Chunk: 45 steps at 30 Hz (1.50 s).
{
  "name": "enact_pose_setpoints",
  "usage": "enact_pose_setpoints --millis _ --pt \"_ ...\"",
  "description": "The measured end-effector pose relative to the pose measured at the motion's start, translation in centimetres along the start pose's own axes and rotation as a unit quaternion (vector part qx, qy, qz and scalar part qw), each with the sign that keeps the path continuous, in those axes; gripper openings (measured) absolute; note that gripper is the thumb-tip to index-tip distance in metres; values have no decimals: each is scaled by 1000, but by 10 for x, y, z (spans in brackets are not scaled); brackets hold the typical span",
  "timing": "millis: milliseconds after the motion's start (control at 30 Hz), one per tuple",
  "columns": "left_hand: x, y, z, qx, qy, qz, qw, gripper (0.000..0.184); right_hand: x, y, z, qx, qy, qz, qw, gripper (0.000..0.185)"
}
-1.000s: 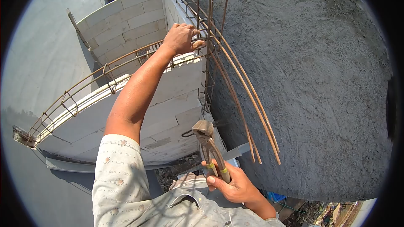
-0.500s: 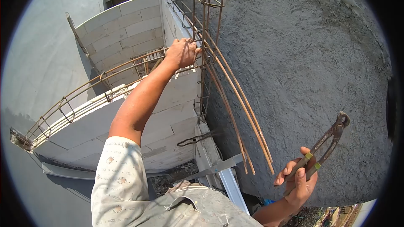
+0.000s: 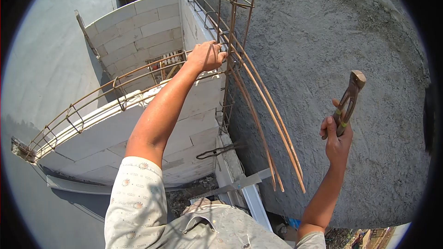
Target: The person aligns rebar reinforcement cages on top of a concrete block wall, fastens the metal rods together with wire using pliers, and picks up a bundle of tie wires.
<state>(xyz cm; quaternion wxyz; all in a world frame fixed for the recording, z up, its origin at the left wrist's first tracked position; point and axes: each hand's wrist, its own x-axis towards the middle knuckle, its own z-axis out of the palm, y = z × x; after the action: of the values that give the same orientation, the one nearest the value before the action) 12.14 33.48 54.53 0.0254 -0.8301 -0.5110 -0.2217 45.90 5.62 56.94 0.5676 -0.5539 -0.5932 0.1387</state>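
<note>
My left hand (image 3: 204, 57) is stretched forward, its fingers curled over the rebar at the corner where horizontal bars meet the upright rebar (image 3: 233, 18). What exactly lies under those fingers is partly hidden. My right hand (image 3: 339, 144) is wrapped around the handles of a pair of end-cutting pincers (image 3: 351, 93), raised with the rust-brown head upward in front of the grey wall. Long bent rebar ends (image 3: 273, 119) curve down from the corner, between my two hands.
A rough grey rendered wall (image 3: 314, 50) fills the right side. White block walls (image 3: 184, 110) stand below and behind the corner, with a rebar cage (image 3: 92, 102) along the top at left. Lower down are a looped dark rod (image 3: 214, 152) and a pale metal channel (image 3: 256, 207).
My right hand has lifted the pincers upward, turning them more upright with the handles closer together. My left hand stays at the rebar corner. The view has shifted slightly.
</note>
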Motion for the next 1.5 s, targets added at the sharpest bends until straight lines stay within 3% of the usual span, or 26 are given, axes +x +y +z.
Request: enact_pose_setpoints --millis 67,167,267,367,467,567,667,767,867,1000,1100,1200,1300,1400,1500 --pt "2 2 -9 -16 -31 -17 999 46 33 10 9 -70 -72 56 993 38" --pt "0 -1 -3 -22 34 -5 999 46 74 49 35 -125 -103 -12 987 34" --pt "4 -2 -3 -21 -12 -19 1000 48 106 71 72 -114 -96 -82 985 33" --pt "3 -4 -2 -14 2 -5 1000 50 137 57 99 -238 -143 -125 953 32" --pt "1 -6 1 34 19 31 999 52 168 62 129 -197 -153 -273 929 33" --pt "4 -8 9 45 80 3 996 35 182 52 153 -140 -123 -369 911 32" --pt "11 -10 12 45 37 -33 998 30 193 60 177 -35 -144 -432 890 33" --pt "6 -9 15 45 20 -51 997 26 232 91 199 -306 -234 -331 861 31" --pt "12 -9 6 63 21 -65 996 19 223 80 201 -204 -178 -397 877 27" --pt "10 -8 11 45 56 -60 996 17 217 97 208 -118 -161 -397 896 27" --pt "8 -1 -3 35 15 -71 997 19 231 98 205 -256 -175 -374 874 28" --pt "9 -3 -1 33 26 -87 995 21 210 79 202 -122 -152 -382 903 22" --pt "10 -2 3 19 3 -130 991 20 231 100 213 -245 -208 -321 891 20" --pt "15 2 -9 31 -11 -141 990 22 206 86 196 -240 -176 -320 900 21" --pt "9 3 -2 23 -9 -152 988 24 154 63 167 -144 -158 -216 953 17"
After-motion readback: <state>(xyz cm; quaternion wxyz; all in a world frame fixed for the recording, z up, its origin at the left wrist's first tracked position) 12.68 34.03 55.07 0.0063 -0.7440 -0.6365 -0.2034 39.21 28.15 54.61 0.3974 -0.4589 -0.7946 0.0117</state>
